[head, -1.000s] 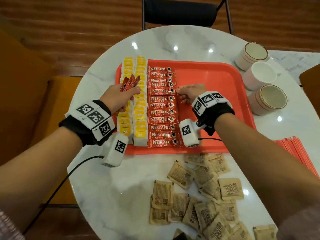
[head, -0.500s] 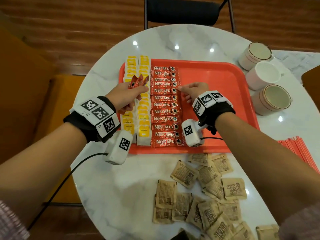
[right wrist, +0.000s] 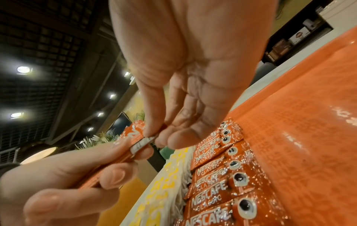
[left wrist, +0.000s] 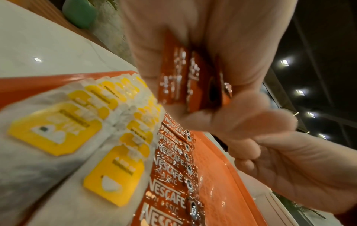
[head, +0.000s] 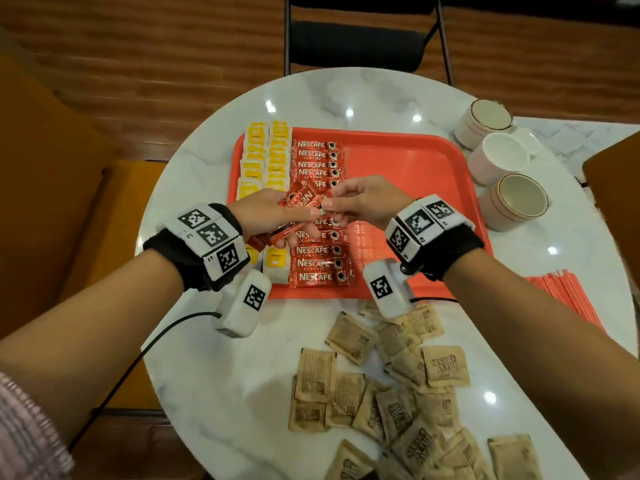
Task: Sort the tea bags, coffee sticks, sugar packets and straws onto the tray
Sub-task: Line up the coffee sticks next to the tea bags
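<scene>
Head view shows the left hand [head: 266,216] curled round a small bunch of coffee sticks [head: 304,199] at mid-frame, above the column of sticks on the red tray [head: 415,161]. The right hand [head: 363,199] pinches the end of one stick between thumb and fingertip. Best to draw that single stick out lengthwise, judging by the fan, while the left hand loosens slightly.

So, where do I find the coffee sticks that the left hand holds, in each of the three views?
Head: the held coffee sticks lie mid-frame, between the left hand and the right hand.
Left wrist: upper centre, under the palm.
Right wrist: left of centre, with the right hand's fingertips pinching one end.
Shared landmark: the row of coffee sticks on the tray.
</scene>
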